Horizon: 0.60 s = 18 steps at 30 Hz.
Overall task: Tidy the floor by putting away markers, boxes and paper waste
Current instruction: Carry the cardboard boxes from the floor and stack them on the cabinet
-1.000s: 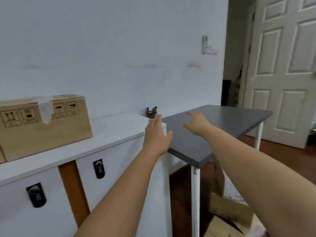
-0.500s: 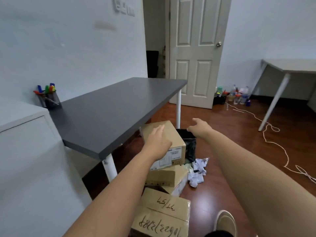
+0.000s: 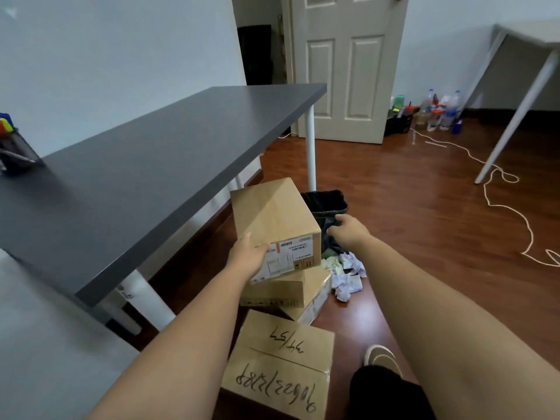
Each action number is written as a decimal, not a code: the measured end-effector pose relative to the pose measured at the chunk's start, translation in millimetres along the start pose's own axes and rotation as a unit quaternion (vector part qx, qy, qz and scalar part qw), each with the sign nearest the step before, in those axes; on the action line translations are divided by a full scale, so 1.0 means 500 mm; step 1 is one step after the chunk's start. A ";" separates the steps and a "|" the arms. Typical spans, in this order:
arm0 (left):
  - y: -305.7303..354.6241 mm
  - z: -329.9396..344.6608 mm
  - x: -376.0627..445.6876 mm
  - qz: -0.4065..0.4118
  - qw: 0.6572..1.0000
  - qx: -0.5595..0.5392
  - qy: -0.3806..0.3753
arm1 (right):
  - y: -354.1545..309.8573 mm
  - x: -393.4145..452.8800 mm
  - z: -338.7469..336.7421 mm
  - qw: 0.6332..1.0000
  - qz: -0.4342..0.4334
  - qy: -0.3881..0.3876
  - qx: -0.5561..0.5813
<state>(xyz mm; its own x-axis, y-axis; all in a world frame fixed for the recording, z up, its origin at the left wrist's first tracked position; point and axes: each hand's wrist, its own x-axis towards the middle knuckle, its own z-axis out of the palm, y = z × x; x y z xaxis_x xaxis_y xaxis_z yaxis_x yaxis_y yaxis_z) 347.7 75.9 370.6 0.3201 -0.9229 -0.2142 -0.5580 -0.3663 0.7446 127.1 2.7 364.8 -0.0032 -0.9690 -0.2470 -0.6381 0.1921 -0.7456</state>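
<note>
Three brown cardboard boxes lie on the wooden floor beside the grey table (image 3: 151, 165). The top box (image 3: 272, 216) rests on a flatter box (image 3: 288, 287), and a box with handwriting (image 3: 281, 365) is nearest me. My left hand (image 3: 248, 259) lies against the top box's near left corner, fingers apart, thumb on its label. My right hand (image 3: 351, 230) hovers open just right of that box, over the black bin (image 3: 325, 203), touching nothing. Crumpled paper (image 3: 348, 275) sits on the floor by the bin. A holder with coloured markers (image 3: 12, 147) stands on the table at the far left.
A white cabinet top (image 3: 45, 344) fills the lower left. A white table leg (image 3: 310, 153) stands behind the boxes. A pale rope (image 3: 497, 195) winds across the floor to the right, near a white table (image 3: 533, 28). Bottles (image 3: 436, 113) cluster by the door (image 3: 345, 68). My shoe (image 3: 381, 357) is beside the nearest box.
My view has swung right and down from the cabinet and table to the floor. Both hands have dropped to the top box, the left now touching its corner.
</note>
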 end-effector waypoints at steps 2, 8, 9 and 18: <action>-0.004 0.006 0.023 -0.011 1.000 0.006 0.000 | -0.003 0.020 0.015 1.000 -0.005 -0.017 0.007; -0.021 0.027 0.093 -0.057 0.998 0.023 -0.015 | 0.012 0.077 0.043 0.999 0.009 -0.045 0.006; -0.028 0.029 0.104 -0.068 0.997 0.025 -0.015 | 0.015 0.088 0.047 0.998 0.014 -0.053 0.001; -0.095 0.058 0.189 -0.141 0.988 -0.056 0.014 | 0.034 0.178 0.105 0.978 0.092 -0.101 0.157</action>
<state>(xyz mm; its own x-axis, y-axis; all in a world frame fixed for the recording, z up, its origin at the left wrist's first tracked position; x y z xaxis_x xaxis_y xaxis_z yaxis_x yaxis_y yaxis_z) 382.4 2.6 296.6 0.4732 -0.7814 -0.4068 -0.3553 -0.5918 0.7235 156.5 -72.3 297.7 0.0764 -0.8694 -0.4882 -0.3725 0.4293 -0.8228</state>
